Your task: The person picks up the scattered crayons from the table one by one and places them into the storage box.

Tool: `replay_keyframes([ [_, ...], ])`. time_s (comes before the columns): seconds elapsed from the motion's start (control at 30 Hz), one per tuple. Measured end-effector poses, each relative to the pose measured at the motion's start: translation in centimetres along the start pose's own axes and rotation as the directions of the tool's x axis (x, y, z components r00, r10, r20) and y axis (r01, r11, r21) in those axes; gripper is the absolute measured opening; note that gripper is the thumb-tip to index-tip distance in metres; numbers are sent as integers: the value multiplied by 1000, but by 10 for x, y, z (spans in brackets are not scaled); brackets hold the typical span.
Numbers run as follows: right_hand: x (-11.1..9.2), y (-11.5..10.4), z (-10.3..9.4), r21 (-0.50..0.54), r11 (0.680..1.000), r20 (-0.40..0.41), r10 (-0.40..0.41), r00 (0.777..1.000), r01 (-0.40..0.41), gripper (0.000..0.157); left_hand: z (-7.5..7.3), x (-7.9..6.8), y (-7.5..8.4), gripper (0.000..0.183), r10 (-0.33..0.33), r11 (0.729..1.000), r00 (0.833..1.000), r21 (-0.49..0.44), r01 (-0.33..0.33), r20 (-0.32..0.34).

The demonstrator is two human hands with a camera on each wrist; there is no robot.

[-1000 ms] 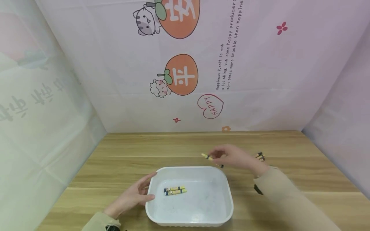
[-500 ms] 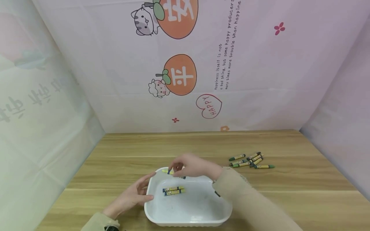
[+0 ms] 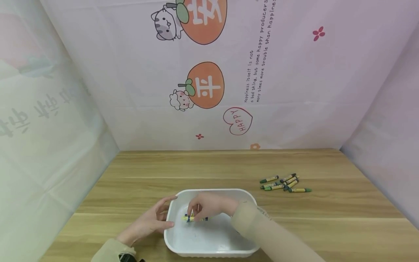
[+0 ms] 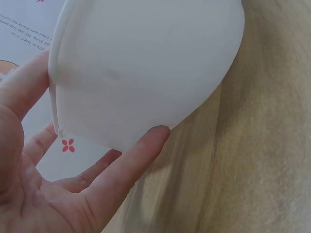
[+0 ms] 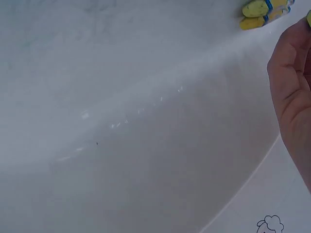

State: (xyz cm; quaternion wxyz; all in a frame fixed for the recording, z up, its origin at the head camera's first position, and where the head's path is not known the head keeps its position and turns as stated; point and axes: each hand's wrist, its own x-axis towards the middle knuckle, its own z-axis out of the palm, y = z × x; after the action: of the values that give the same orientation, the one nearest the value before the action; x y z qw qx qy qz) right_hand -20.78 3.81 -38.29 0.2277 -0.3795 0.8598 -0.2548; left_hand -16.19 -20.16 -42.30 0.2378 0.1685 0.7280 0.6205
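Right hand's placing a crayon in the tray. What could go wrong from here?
The held crayon could knock the two crayons lying close by it. If the left hand eases its hold, the tray might slide. The loose crayons on the table may roll when reached for.

Held crayon (image 3: 185, 218): yellow-tipped, blue-banded, dark at the other end; tip leftward, nearly level, pinched by the right hand (image 3: 208, 204); whether it touches bottom, cannot tell.
Two crayons (image 5: 255, 8): yellowish tips, blue bands; side by side in the tub, mostly hidden from above.
White tub (image 3: 212, 254): shallow, round-cornered, upright on the bench (image 3: 147, 167), left side touched by the left hand (image 3: 150, 220).
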Motion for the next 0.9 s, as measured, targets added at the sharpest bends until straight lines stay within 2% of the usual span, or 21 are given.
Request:
replay_keyframes([
  [0.17, 2, 4, 7, -91, 994, 18, -55, 998, 56, 12, 0, 1, 2, 84, -1, 1000, 1000, 2, 1, 2],
  [0.27, 3, 6, 10, -176, 980, 7, -89, 996, 89, 13, 0, 1, 2, 84, -2, 1000, 1000, 7, 2, -7],
  [0.4, 4, 7, 12, -241, 966, -7, -100, 995, 95, 15, 0, 1, 2, 84, 2, 1000, 1000, 10, -2, -8],
  [0.67, 8, 8, 19, -267, 963, -18, -38, 999, 32, 17, 0, 0, 0, 83, 10, 1000, 1000, 6, -10, 1],
  [0.9, 6, 8, 14, -229, 973, -41, -47, 998, 36, 17, 1, 0, 0, 83, 15, 1000, 1000, 2, -15, -2],
])
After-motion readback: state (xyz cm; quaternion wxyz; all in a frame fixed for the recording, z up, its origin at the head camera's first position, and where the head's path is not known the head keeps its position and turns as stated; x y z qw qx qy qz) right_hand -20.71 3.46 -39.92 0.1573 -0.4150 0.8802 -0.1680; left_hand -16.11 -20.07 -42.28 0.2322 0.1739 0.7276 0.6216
